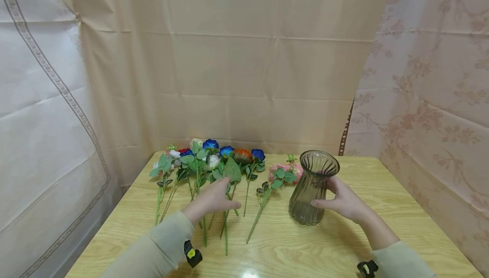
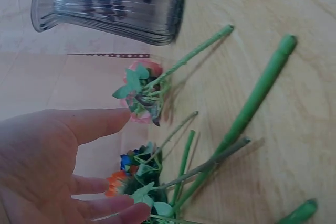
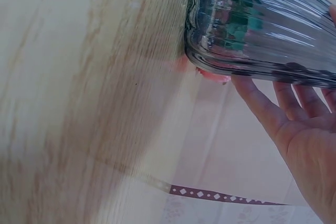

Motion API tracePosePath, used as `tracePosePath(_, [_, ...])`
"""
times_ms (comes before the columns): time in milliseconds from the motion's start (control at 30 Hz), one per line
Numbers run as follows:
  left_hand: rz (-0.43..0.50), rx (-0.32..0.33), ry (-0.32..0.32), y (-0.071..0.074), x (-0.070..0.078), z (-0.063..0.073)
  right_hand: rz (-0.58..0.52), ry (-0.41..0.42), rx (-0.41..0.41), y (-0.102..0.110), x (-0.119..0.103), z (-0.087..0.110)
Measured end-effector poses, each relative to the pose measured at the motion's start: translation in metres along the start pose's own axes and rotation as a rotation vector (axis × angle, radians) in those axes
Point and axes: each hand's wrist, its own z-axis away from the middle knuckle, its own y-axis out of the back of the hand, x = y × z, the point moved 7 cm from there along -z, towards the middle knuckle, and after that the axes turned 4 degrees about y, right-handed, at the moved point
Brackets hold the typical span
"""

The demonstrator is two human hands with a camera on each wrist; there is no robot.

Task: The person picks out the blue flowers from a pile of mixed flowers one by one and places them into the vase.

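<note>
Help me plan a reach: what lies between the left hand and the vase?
In the head view, a thin stem and then the pink-flowered stem lie between the left hand and the vase.

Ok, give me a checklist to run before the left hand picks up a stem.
1. Vase steadied: ok, the right hand grips its side.
2. Vase base flat on the table: cannot tell for sure.
3. Vase free of stems: ok, none stands in it.
4. Left hand free: ok, it is open and holds nothing.
5. Stems in the bunch untangled: not ok, a brown stem crosses a thick green one.
6. Pink spray clear of the bunch: ok, it lies apart, nearer the vase.
</note>
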Motion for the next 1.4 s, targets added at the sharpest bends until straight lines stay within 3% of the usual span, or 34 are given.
tracePosePath(367, [0.002, -0.106, 0.034, -0.017, -0.008, 0.000, 0.033, 0.011, 0.012, 0.001, 0.001, 0.000])
tracePosePath(833, [0.011, -0.096, 0.034, -0.031, -0.015, -0.003, 0.021, 0.018, 0.013, 0.000, 0.000, 0.001])
tracePosePath(1033, [0.010, -0.092, 0.039, -0.031, -0.015, -0.004, 0.016, 0.023, 0.008, -0.001, -0.002, 0.001])
tracePosePath(1400, [-0.062, -0.077, -0.012, -0.033, -0.014, -0.011, 0.001, 0.020, -0.001, -0.001, -0.003, 0.001])
